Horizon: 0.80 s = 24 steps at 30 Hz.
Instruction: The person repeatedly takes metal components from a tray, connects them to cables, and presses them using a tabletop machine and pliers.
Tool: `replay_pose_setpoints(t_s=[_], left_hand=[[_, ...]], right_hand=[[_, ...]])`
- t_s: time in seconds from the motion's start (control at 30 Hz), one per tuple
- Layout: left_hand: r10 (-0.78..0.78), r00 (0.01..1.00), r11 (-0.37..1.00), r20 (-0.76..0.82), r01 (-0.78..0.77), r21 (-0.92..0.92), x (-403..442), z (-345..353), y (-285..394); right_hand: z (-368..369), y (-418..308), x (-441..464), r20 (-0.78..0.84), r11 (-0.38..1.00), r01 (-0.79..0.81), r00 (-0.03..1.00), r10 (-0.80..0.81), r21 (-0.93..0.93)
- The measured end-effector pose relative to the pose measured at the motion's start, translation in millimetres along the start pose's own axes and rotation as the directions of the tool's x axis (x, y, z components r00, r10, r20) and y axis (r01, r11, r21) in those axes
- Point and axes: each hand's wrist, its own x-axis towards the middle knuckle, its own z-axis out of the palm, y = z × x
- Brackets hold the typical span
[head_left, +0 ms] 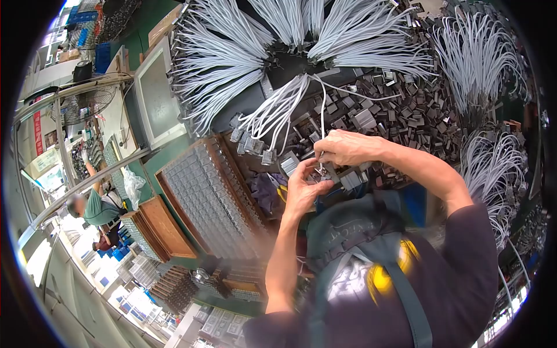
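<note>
My left hand [306, 187] is closed around a small metal part [322, 173] in front of my apron, thumb and fingers pressed on it. Just above and to the right, my right hand [342, 148] pinches a white cable [323, 110] near the end that meets this part. The cable runs upward from my fingers toward a loose bunch of white cables [284, 107] with metal housings [268, 156] on their ends. Grey metal blocks [351, 178] lie close beside both hands. My fingers partly hide the joint between cable and part.
Large fans of white cables [226, 58] cover the top of the bench, and more bundles [476, 64] stand at the right. A pile of small metal parts [406, 110] lies behind my right forearm. Wooden-edged trays [203, 191] stand at left; a person [100, 209] is farther left.
</note>
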Motion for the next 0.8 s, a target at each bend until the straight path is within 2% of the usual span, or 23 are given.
replay_pose_setpoints(t_s=[0.03,0.1,0.13,0.2,0.3,0.37,0.4,0.47,0.53,0.63,0.77,0.8], left_hand=[[-0.001,1.0,1.0,0.002,0.001,-0.001,0.0,2.8,-2.7],[0.049,0.995,0.993,-0.085,-0.057,-0.1,-2.7,7.0,-11.8],[0.049,0.996,0.994,-0.081,-0.056,-0.099,-3.2,8.6,-16.9],[0.099,0.992,0.964,-0.08,-0.116,-0.24,-4.2,12.9,-25.7],[0.065,0.992,0.951,-0.109,-0.095,-0.294,-4.5,20.0,-34.4],[0.095,0.989,0.937,-0.116,-0.128,-0.324,-1.0,26.3,-40.7],[0.06,0.99,0.92,-0.124,-0.103,-0.377,-0.8,28.9,-41.0],[-0.013,0.99,0.86,-0.137,-0.059,-0.506,1.6,35.3,-41.1],[-0.028,0.992,0.841,-0.125,-0.045,-0.54,8.1,37.8,-47.6],[-0.045,0.992,0.816,-0.119,-0.033,-0.577,13.0,40.4,-51.5],[-0.071,0.984,0.825,-0.161,-0.033,-0.564,33.5,37.5,-81.1],[-0.101,0.977,0.85,-0.188,-0.013,-0.527,37.4,39.1,-82.8]], right_hand=[[4.9,4.4,0.7,-0.093,0.984,0.13,0.986,-0.141,-0.121],[9.5,5.0,-1.3,-0.111,0.99,0.12,0.986,-0.128,-0.072],[6.5,0.3,-4.2,-0.104,0.994,0.09,0.99,-0.096,-0.063],[7.3,-0.5,-7.5,-0.096,0.997,0.057,0.993,-0.062,-0.053],[14.2,4.2,-15.8,-0.135,0.999,0.017,0.991,-0.011,0.046],[15.7,0.1,-25.0,-0.209,0.98,-0.043,0.974,0.085,0.194],[19.4,-0.8,-29.0,-0.241,0.965,-0.055,0.963,0.119,0.257],[31.9,5.4,-37.1,-0.294,0.978,-0.057,0.949,0.116,0.203],[35.4,4.5,-42.7,-0.355,0.988,-0.069,0.928,0.114,0.136],[32.2,11.0,-41.7,-0.299,0.981,-0.121,0.941,0.161,0.149],[22.3,8.3,-40.5,-0.19,0.986,-0.111,0.973,0.133,0.12],[19.9,4.5,-37.8,-0.131,0.988,-0.157,0.979,0.156,-0.003]])
